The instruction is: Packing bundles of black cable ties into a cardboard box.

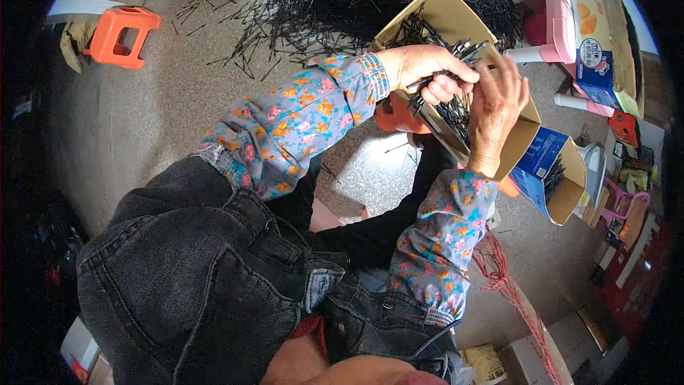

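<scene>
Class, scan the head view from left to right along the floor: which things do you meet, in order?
Orange stool → left hand gripping black sticks → right hand → blue carton → pink stool.

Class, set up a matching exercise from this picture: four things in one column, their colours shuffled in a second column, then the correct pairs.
Things:
1. small plastic stool
2. thin sticks in the left hand
3. open cardboard box under the hands
4. string on the floor

Colours:
A. red
B. brown
C. orange
D. black

Pairs: 1-C, 2-D, 3-B, 4-A
</scene>
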